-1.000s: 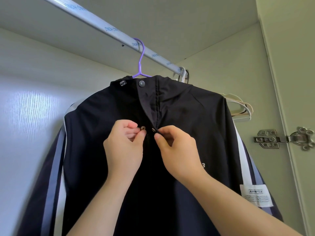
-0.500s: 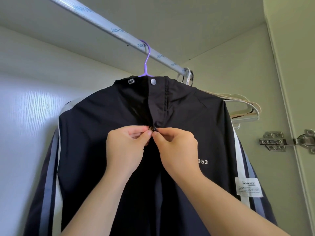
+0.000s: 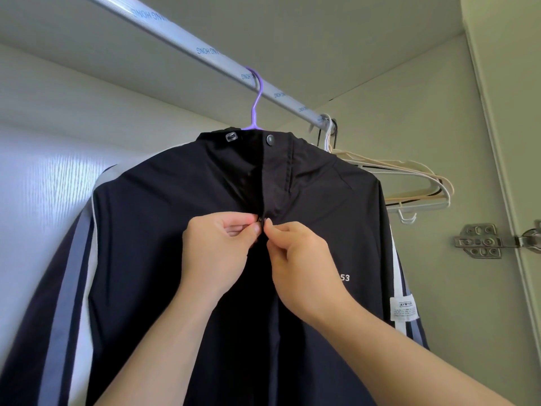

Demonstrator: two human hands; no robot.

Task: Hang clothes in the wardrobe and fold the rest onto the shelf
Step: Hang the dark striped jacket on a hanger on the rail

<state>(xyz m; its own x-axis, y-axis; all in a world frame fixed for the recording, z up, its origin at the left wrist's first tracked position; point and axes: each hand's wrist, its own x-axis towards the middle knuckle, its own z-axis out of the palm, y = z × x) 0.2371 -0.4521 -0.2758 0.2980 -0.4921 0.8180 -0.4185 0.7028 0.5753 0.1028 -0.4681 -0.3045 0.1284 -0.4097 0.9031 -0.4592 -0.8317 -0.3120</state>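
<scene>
Whereas the two halves of the chest snap [image 3: 261, 220] were sitting visibly apart a second ago, one in each hand, they are now meeting at the centre of the frame, where the thumb tips are almost touching. The left hand [image 3: 218, 253] is pinching the left front edge of the jacket [image 3: 164, 230] between thumb and curled fingers. The right hand [image 3: 301, 265] is pinching the opposite edge in the same way. Whether the snap is already seated cannot be told, as the fingertips are covering most of it.

Judged from this, the hanging step for this garment is nearly finishing: the front is being fastened so that the jacket keeps its place on the hanger, and the snaps further down may still be waiting.

The jacket is hanging in the middle of the frame on a purple hanger [image 3: 255, 104], which is hooking over the rail [image 3: 187, 46] running from upper left toward centre right. It is dark navy with pale and grey stripes running down both sleeves, a white label [image 3: 403, 307] at lower right, and white numerals partly hidden by the right wrist. A collar snap [image 3: 270, 139] is showing at the neck, and the placket below it is gaping open down to the hands.

Empty hangers [image 3: 409, 174] are hanging behind the jacket's shoulder at right, with a door hinge [image 3: 480, 241] beyond them.
</scene>
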